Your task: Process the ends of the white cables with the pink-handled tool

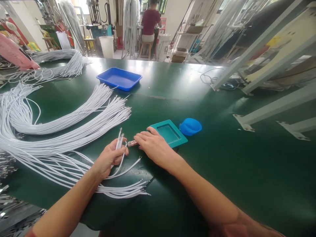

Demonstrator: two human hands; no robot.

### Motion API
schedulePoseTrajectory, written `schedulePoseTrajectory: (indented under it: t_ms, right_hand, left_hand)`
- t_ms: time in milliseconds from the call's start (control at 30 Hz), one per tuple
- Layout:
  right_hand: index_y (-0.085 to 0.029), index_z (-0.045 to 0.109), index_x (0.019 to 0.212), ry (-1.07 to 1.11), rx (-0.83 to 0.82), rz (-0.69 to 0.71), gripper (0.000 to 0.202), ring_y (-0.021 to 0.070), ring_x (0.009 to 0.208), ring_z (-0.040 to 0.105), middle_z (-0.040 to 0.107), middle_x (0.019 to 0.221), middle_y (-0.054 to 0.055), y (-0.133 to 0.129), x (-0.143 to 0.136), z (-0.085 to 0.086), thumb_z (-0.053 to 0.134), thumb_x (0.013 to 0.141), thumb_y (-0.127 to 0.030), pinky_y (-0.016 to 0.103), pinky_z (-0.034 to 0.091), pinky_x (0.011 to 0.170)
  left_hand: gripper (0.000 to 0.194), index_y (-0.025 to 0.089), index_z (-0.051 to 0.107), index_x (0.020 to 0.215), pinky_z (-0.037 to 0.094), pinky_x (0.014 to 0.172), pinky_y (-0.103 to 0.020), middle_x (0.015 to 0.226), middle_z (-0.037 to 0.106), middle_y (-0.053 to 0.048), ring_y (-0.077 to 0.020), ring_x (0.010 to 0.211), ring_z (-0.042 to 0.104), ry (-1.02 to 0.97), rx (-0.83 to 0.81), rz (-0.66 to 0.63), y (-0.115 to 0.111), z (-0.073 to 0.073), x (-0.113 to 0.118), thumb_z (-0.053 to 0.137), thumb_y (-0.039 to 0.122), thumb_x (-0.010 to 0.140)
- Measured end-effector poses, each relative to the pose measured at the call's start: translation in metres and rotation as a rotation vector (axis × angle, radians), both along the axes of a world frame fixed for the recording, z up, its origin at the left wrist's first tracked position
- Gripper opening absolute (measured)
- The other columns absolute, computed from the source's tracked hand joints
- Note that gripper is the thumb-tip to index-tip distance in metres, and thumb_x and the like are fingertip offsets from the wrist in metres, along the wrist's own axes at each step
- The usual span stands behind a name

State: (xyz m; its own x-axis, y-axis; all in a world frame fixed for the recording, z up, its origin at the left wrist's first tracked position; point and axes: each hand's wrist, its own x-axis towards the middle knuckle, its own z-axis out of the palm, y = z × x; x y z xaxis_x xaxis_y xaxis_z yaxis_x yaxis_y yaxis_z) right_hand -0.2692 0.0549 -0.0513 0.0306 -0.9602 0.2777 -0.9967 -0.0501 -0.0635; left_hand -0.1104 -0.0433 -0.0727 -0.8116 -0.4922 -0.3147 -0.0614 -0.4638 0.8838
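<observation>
My left hand is closed around a few white cables, whose metal-tipped ends stick up past the fingers. One cable end bends toward the right, close to a small reddish-brown piece with a metallic tip. That piece is pinched under the fingers of my right hand, which covers the rest of it; its kind is unclear. Just beyond my right hand lies a teal tray, partly covered by it. Loose white cables lie below my left hand, their stripped ends pointing right.
Large bundles of white cable curve across the left of the green table. A blue tray stands farther back, and a blue cup beside the teal tray. White metal legs rise at right. A person sits beyond.
</observation>
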Motion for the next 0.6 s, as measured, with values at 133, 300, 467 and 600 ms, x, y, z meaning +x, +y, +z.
schedulePoseTrajectory:
  t_ms: [133,300,467,600]
  right_hand:
    - [-0.012,0.057,0.091,0.071,0.131,-0.01,0.018,0.0183,0.084,0.055,0.064,0.087,0.009,0.0,0.002,0.003,0.04,0.086,-0.009,0.035,0.028,0.091]
    - [-0.014,0.06,0.082,-0.007,0.133,0.008,0.02,0.015,0.075,0.054,0.065,0.079,0.006,-0.001,-0.001,0.004,0.041,0.088,-0.014,0.031,0.029,0.083]
    - [-0.015,0.06,0.071,-0.019,-0.001,0.011,0.023,0.0171,0.077,0.048,0.063,0.072,0.006,-0.002,-0.003,-0.001,0.044,0.087,-0.02,0.03,0.032,0.076]
    - [-0.013,0.058,0.071,0.098,-0.039,-0.013,0.023,0.0192,0.074,0.045,0.062,0.071,0.009,-0.003,0.001,-0.006,0.041,0.086,-0.013,0.031,0.033,0.073]
  left_hand:
    - [0.03,0.018,0.049,0.099,0.01,0.037,-0.015,0.067,0.055,0.0,0.0003,0.038,0.025,-0.001,-0.009,0.009,0.0,-0.002,-0.003,0.062,0.025,0.072]
    - [0.029,0.018,0.047,0.096,0.011,0.036,-0.015,0.066,0.056,0.001,0.0004,0.037,0.023,-0.012,-0.014,0.008,-0.002,-0.002,-0.005,0.062,0.024,0.072]
    - [0.026,0.016,0.047,0.095,0.01,0.036,-0.015,0.064,0.057,0.001,-0.0002,0.037,0.023,-0.039,-0.044,-0.009,-0.001,-0.002,-0.007,0.059,0.02,0.073]
    - [0.025,0.015,0.048,0.092,0.011,0.036,-0.015,0.062,0.058,0.0,-0.0007,0.036,0.024,-0.086,-0.084,0.01,0.001,-0.002,-0.01,0.06,0.019,0.07]
